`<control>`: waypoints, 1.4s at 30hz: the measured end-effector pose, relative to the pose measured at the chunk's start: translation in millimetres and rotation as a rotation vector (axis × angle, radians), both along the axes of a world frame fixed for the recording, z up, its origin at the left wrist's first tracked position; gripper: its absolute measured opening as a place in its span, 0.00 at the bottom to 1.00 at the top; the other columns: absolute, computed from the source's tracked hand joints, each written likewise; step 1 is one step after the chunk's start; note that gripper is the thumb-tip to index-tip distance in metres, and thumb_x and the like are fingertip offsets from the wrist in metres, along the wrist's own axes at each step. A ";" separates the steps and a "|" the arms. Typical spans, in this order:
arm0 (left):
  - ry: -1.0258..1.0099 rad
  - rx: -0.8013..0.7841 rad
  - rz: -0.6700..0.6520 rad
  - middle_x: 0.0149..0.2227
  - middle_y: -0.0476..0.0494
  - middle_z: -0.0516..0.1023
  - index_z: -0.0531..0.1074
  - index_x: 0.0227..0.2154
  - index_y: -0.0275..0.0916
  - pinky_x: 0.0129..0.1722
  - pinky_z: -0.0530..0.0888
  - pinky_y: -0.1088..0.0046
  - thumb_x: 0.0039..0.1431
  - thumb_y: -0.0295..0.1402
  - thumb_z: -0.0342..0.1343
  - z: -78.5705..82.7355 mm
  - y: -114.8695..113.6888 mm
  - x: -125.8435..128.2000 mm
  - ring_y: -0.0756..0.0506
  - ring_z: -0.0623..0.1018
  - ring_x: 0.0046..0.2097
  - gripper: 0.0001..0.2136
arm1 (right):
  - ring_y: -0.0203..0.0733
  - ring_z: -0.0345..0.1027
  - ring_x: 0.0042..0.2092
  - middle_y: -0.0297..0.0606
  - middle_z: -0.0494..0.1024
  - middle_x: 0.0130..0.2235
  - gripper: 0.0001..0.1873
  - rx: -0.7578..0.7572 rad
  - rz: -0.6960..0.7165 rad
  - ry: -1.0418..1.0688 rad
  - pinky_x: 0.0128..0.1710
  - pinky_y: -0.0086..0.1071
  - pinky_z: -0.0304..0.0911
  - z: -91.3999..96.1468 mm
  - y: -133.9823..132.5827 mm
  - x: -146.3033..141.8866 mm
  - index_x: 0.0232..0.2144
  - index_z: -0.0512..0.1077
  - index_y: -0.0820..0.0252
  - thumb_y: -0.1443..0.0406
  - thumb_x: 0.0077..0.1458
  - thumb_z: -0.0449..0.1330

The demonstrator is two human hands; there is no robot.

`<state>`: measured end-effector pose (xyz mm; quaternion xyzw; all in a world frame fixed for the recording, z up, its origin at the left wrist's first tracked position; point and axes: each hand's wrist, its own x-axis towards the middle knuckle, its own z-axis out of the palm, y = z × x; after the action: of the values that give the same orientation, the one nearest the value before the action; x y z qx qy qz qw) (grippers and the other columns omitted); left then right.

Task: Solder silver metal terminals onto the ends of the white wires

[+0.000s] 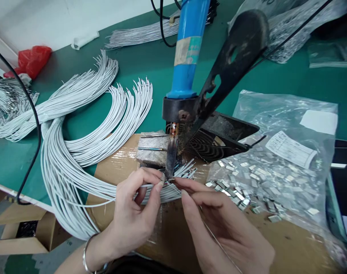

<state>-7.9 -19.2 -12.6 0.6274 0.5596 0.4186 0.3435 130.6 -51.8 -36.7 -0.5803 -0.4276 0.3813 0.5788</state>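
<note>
White wire (146, 185) is looking light and bendy; the left hand (139, 211) is pinching near its end, a good spot; the right hand (223, 224) is curling, its grip unclear.

2 bare hands (136, 209), 1 blue-handled soldering iron (186, 72), dozens of thin white wires (73, 91) L, dozens of silver rect. metal pcs (240, 196) R

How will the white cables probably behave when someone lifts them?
The white cables will probably bend and sag, since they lie in wide curves. Single ones may slip apart, as their upper ends fan out loosely.
</note>
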 end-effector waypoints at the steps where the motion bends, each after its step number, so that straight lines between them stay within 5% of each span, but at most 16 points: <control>1: -0.004 0.001 0.000 0.40 0.44 0.83 0.74 0.34 0.42 0.28 0.69 0.77 0.67 0.23 0.59 0.0 0.4 0.2 0.46 0.81 0.43 0.08 | 0.33 0.85 0.43 0.35 0.88 0.48 0.08 -0.011 -0.018 0.007 0.45 0.17 0.75 -0.2 0.1 -0.3 0.31 0.75 0.54 0.66 0.65 0.66; 8: -0.023 0.012 -0.013 0.41 0.47 0.83 0.75 0.36 0.43 0.29 0.69 0.79 0.68 0.22 0.59 -1.2 0.0 -0.4 0.47 0.81 0.45 0.08 | 0.37 0.86 0.46 0.37 0.88 0.50 0.05 0.030 0.062 -0.063 0.47 0.19 0.76 -1.6 0.4 5.8 0.33 0.76 0.53 0.66 0.64 0.66; 13: -0.021 0.024 -0.014 0.40 0.47 0.83 0.75 0.35 0.43 0.30 0.70 0.78 0.67 0.22 0.59 -0.7 -0.6 0.0 0.47 0.81 0.45 0.08 | 0.34 0.85 0.43 0.35 0.88 0.46 0.08 -0.003 -0.054 -0.007 0.46 0.18 0.75 2.4 0.6 0.5 0.31 0.76 0.54 0.67 0.63 0.67; 30: -0.006 0.046 -0.027 0.40 0.47 0.83 0.74 0.35 0.43 0.31 0.70 0.76 0.67 0.21 0.59 -0.8 0.9 -1.0 0.47 0.81 0.43 0.08 | 0.27 0.82 0.38 0.27 0.88 0.44 0.10 -0.013 -0.109 0.040 0.44 0.14 0.72 10.6 0.9 -7.0 0.29 0.76 0.53 0.68 0.63 0.67; 42: 0.008 0.027 -0.027 0.39 0.44 0.83 0.74 0.34 0.41 0.30 0.70 0.75 0.67 0.22 0.59 -2.2 1.7 -0.9 0.45 0.81 0.43 0.07 | 0.31 0.84 0.39 0.33 0.89 0.45 0.09 -0.009 -0.096 0.023 0.44 0.18 0.74 6.3 0.8 -4.2 0.29 0.75 0.55 0.67 0.63 0.68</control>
<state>-8.8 -17.6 -14.8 0.6413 0.5468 0.4186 0.3384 126.3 -51.0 -30.4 -0.5982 -0.3910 0.3618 0.5986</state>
